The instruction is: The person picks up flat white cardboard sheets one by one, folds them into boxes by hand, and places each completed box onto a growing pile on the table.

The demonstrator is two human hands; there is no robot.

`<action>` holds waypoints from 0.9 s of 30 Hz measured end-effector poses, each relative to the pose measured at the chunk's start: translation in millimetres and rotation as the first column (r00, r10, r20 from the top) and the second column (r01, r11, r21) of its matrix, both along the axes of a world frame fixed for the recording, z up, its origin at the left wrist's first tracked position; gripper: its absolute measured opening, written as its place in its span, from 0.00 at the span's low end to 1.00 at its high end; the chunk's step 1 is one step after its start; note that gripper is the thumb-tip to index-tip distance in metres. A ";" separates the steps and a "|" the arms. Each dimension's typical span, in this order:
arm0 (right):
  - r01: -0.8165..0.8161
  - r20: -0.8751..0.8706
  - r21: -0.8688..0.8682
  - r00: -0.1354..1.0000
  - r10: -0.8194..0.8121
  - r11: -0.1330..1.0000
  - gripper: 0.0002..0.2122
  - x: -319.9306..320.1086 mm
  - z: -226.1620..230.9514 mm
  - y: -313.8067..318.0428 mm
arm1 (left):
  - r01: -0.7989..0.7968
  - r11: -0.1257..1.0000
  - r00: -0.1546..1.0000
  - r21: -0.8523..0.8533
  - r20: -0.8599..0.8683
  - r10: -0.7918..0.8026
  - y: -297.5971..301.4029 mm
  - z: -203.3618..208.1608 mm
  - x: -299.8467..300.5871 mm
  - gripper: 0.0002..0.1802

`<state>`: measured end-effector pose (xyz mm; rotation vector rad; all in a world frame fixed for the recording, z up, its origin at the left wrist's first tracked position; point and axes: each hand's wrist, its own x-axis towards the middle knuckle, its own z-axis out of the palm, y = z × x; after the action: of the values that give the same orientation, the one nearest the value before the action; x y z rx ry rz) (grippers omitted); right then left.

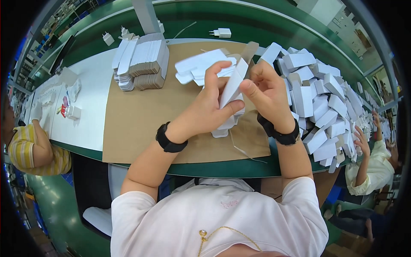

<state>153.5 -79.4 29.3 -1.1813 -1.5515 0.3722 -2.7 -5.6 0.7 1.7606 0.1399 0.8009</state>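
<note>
My left hand (pixel 209 103) is closed round a small white paper box (pixel 234 83), tilted upright over the table, its top flap (pixel 250 52) standing open. My right hand (pixel 270 92) is at the box's right side, thumb against its edge and fingers curled by the flap. Below and behind my hands lie loose flat white cartons (pixel 201 64), partly hidden by the left hand. Both wrists wear black bands.
Brown cardboard (pixel 141 128) covers the table before me. Flat cartons (pixel 147 60) stand stacked at back left; folded white boxes (pixel 323 96) heap at right. White plug adapters (pixel 221 32) lie on the green far surface. Co-workers (pixel 40 145) sit at both sides.
</note>
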 end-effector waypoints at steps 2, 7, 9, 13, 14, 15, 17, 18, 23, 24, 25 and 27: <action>0.081 -0.086 0.006 0.993 -0.080 0.997 0.13 -9.7 5.8 -7.2 | -0.001 1.000 1.000 -0.017 -0.018 0.001 -1.2 1.5 -2.4 0.43; 0.015 -0.657 0.085 0.753 0.045 0.996 0.14 -41.9 6.5 -2.8 | 0.123 0.974 0.975 -0.192 0.205 -0.083 -8.8 9.5 1.5 0.40; -0.029 -0.575 0.041 0.817 0.047 0.999 0.13 -34.1 -3.8 -3.1 | 0.092 0.982 0.987 -0.166 0.148 -0.067 -1.8 3.4 -0.1 0.37; -0.088 -0.461 0.014 0.883 0.084 0.996 0.09 -12.9 -20.7 -0.7 | 0.050 0.955 0.999 -0.293 -0.002 -0.053 -3.8 1.2 -0.9 0.32; -0.080 -0.437 0.053 0.894 0.095 0.995 0.08 -12.1 -20.8 -0.7 | 0.050 0.954 0.999 -0.295 -0.001 -0.052 -4.7 1.9 -0.9 0.32; 0.033 -0.277 0.097 0.961 -0.005 0.995 0.08 -17.6 -13.9 -4.2 | 0.073 0.932 0.997 -0.354 0.018 -0.071 -4.9 3.4 -1.8 0.32; 0.083 -0.218 0.193 0.975 -0.040 0.978 0.10 -27.8 -10.1 -3.8 | 0.093 0.905 0.996 -0.415 0.040 -0.083 -6.1 8.1 -3.6 0.31; 0.137 -0.162 0.292 0.983 -0.092 0.947 0.12 -30.1 -9.4 -4.1 | 0.124 0.872 0.992 -0.474 0.055 -0.111 -7.2 12.0 -3.9 0.33; -0.010 -0.124 0.090 0.992 0.021 0.996 0.12 -1.4 -0.4 -6.3 | 0.129 0.920 0.990 -0.370 0.002 -0.138 -0.1 2.6 -7.1 0.38; -0.008 -0.126 0.087 0.992 0.019 0.996 0.12 -0.7 3.0 -7.8 | 0.133 0.937 0.989 -0.322 -0.014 -0.145 1.7 2.3 -8.5 0.40; -0.022 -0.216 -0.052 0.976 0.011 0.998 0.11 -0.5 7.4 -9.6 | 0.138 0.952 0.988 -0.273 -0.030 -0.152 3.0 2.0 -9.7 0.42; -0.034 -0.418 -0.200 0.907 -0.054 0.979 0.12 -0.8 7.8 -8.4 | 0.118 0.973 0.989 -0.199 -0.059 -0.132 2.8 3.1 -10.8 0.42</action>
<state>152.7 -87.8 37.1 -1.1697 -1.1473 0.7444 -13.5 -2.9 3.8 1.5960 0.1486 0.6117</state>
